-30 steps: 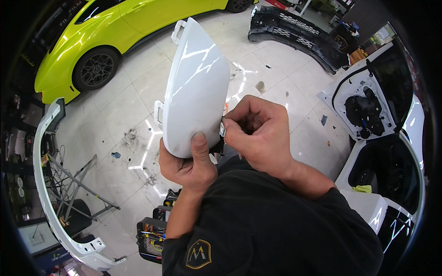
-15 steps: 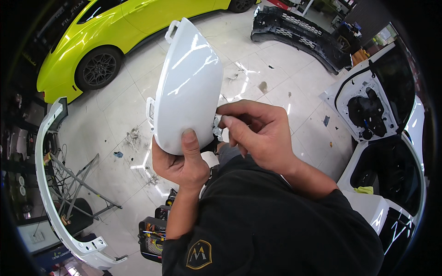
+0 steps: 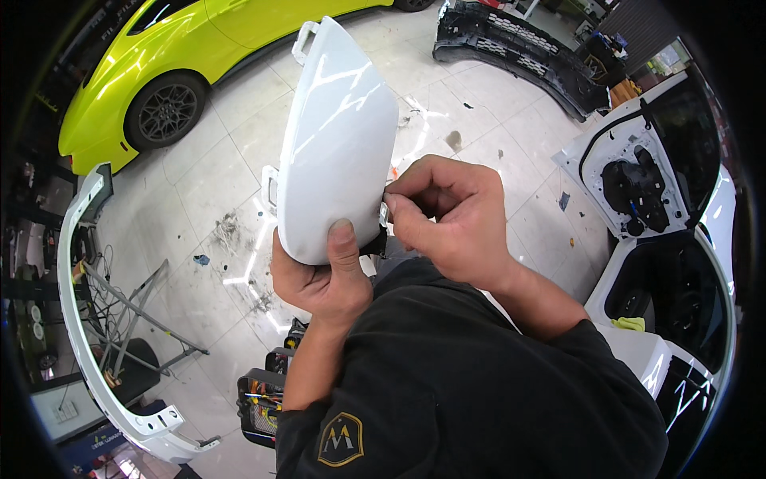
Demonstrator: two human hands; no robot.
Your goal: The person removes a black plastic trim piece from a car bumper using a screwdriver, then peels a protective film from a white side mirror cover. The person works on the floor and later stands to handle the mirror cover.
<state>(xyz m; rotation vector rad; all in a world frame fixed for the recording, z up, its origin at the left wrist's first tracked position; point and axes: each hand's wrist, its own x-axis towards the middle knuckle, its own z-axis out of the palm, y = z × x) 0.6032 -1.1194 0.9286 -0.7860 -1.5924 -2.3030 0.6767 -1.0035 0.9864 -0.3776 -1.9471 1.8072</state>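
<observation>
Since half a second ago, we have shifted the glossy white, curved, leaf-shaped panel (image 3: 339, 144) rightward and a little higher, our bare left hand (image 3: 323, 271) moving with it. Our bare right hand (image 3: 451, 219) sits higher too, its lower fingers now tucked behind the thumb. Where we saw crumpled whitish material, a small silvery-white piece (image 3: 384, 215) shows. A small orange spot (image 3: 394, 172) has reappeared beside the panel.
</observation>
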